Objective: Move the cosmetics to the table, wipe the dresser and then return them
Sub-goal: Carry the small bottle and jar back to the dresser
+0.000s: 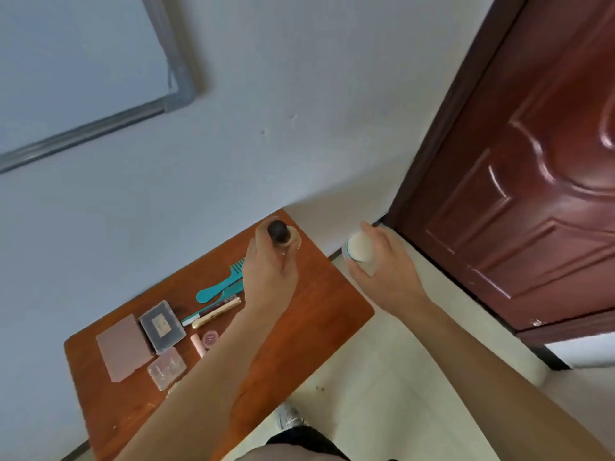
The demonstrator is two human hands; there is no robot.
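Observation:
My left hand (269, 271) grips a clear bottle with a dark cap (278, 231) above the far end of the reddish wooden table (316, 311). My right hand (382, 261) holds a white jar with a blue rim (358, 247) in the air, just past the table's right edge. On the table lie a teal comb (221, 282), a gold tube (216, 312), a pink lipstick (198, 344), a small round pink pot (210, 337), a brownish flat palette (123, 347), a dark clear-lidded case (162, 326) and a small clear pink case (167, 367).
The table stands against a pale blue wall. A dark red wooden door (532, 178) is at the right. A framed whiteboard (83, 71) hangs on the wall at upper left. Light floor tiles (382, 377) lie beside the table, with my shoe (289, 417) below.

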